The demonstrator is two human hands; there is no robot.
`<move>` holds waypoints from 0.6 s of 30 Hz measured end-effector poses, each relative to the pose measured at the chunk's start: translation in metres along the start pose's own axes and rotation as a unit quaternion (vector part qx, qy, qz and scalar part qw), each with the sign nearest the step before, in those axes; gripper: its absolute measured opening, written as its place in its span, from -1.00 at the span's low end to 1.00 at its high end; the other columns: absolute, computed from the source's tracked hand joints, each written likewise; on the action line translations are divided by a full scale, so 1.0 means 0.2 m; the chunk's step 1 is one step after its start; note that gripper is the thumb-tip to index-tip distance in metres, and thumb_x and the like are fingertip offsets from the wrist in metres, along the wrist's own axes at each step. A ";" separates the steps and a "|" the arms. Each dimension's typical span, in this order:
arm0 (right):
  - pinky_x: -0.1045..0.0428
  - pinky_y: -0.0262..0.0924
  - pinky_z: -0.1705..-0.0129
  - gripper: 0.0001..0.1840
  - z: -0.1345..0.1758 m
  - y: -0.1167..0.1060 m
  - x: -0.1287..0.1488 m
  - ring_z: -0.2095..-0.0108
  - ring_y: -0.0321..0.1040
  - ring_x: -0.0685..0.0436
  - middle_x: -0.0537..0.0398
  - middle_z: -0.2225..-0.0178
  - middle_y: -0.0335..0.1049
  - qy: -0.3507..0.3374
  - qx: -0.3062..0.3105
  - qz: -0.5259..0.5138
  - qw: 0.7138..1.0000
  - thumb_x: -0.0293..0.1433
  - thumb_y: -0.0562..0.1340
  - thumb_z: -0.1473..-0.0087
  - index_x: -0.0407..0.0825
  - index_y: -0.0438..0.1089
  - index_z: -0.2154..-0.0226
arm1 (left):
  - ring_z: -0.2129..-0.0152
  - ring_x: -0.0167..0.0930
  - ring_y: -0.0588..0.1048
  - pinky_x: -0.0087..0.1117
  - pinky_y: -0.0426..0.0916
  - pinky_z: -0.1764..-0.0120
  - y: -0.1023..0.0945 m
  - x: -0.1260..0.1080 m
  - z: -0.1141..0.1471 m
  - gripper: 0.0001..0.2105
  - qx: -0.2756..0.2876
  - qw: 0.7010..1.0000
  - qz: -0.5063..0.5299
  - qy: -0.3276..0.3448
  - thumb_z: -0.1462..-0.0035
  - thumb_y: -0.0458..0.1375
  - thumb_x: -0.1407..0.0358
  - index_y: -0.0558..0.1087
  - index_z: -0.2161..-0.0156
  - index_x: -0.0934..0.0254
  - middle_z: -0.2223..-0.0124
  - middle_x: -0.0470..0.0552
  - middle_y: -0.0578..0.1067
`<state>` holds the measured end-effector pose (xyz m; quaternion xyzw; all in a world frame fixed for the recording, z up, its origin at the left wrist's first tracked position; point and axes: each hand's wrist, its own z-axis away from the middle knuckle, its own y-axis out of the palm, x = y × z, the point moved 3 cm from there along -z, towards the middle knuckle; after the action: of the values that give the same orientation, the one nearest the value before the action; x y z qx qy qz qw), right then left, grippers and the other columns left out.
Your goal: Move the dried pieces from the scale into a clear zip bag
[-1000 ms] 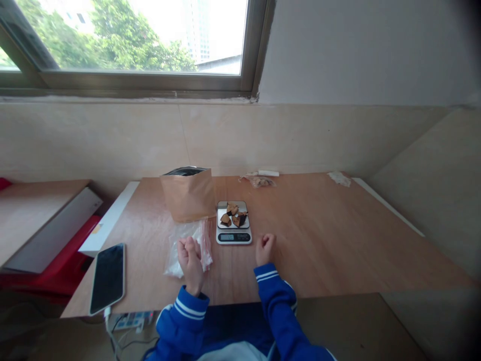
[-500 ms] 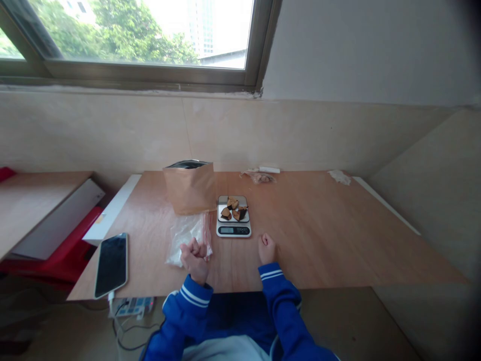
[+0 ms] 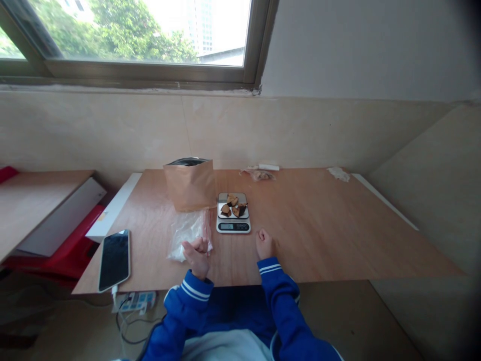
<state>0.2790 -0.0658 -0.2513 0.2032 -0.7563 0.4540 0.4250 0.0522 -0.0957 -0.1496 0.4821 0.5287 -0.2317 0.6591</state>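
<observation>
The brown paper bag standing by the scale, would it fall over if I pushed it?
Probably. The brown paper bag stands upright, tall on a narrow base, so a push near its open top might tip it. Its sides look thin and creased, so it would likely crumple rather than stay stiff.

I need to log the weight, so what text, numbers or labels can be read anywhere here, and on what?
Nothing can be read.
Scale display: digits too small and blurred to read.
Brown pouch: no print shows on the side in view.
Phone: screen dark.
Clear bags under the left hand: red strips only, no lettering.
</observation>
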 end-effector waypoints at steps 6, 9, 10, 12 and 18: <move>0.07 -0.23 0.55 -0.67 0.00 0.01 0.00 0.62 -0.15 0.03 0.32 0.72 -0.17 0.001 0.009 0.003 1.000 -0.29 0.04 0.02 0.06 -0.15 0.65 | 0.69 -0.49 0.08 -0.42 -0.03 0.57 -0.02 -0.01 -0.09 -0.42 0.088 0.969 -0.231 0.033 -0.15 -0.15 -0.21 0.03 0.65 0.21 0.68 -0.15 0.05; 0.07 -0.26 0.55 -0.67 0.00 0.00 0.00 0.64 -0.16 0.04 0.32 0.73 -0.17 0.012 0.011 0.018 1.000 -0.30 0.04 0.04 0.05 -0.14 0.66 | 0.57 -0.40 0.31 -0.40 0.12 0.48 -0.05 0.01 -0.16 -0.65 0.129 0.878 -0.459 0.047 -0.22 -0.05 0.03 0.25 0.49 0.21 0.54 -0.08 0.32; 0.07 -0.26 0.55 -0.67 0.00 0.00 0.00 0.64 -0.15 0.04 0.32 0.73 -0.17 0.015 0.012 0.022 1.000 -0.30 0.05 0.03 0.05 -0.15 0.66 | 0.52 -0.37 0.36 -0.38 0.16 0.45 -0.08 0.04 -0.18 -0.72 0.122 0.852 -0.507 0.054 -0.22 -0.04 0.08 0.28 0.42 0.21 0.47 -0.05 0.37; 0.06 -0.26 0.55 -0.66 0.00 0.01 0.00 0.64 -0.14 0.04 0.32 0.73 -0.18 0.016 0.016 0.027 0.999 -0.28 0.04 0.02 0.05 -0.15 0.65 | 0.41 -0.29 0.42 -0.30 0.26 0.37 -0.14 0.09 -0.21 -0.82 0.109 0.823 -0.550 0.096 -0.19 0.01 0.15 0.30 0.29 0.22 0.32 0.04 0.40; 0.07 -0.26 0.56 -0.66 0.00 0.02 -0.01 0.65 -0.13 0.04 0.31 0.73 -0.17 0.019 0.017 0.027 0.999 -0.25 0.03 0.02 0.05 -0.15 0.65 | 0.31 -0.22 0.45 -0.12 0.36 0.21 -0.29 0.28 -0.26 -0.80 0.157 0.823 -0.537 0.103 -0.08 0.11 0.18 0.27 0.23 0.23 0.24 0.09 0.34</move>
<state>0.2784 -0.0641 -0.2551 0.1812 -0.7453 0.4820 0.4235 -0.0021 -0.0627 -0.2227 0.2396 0.7251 -0.5778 0.2879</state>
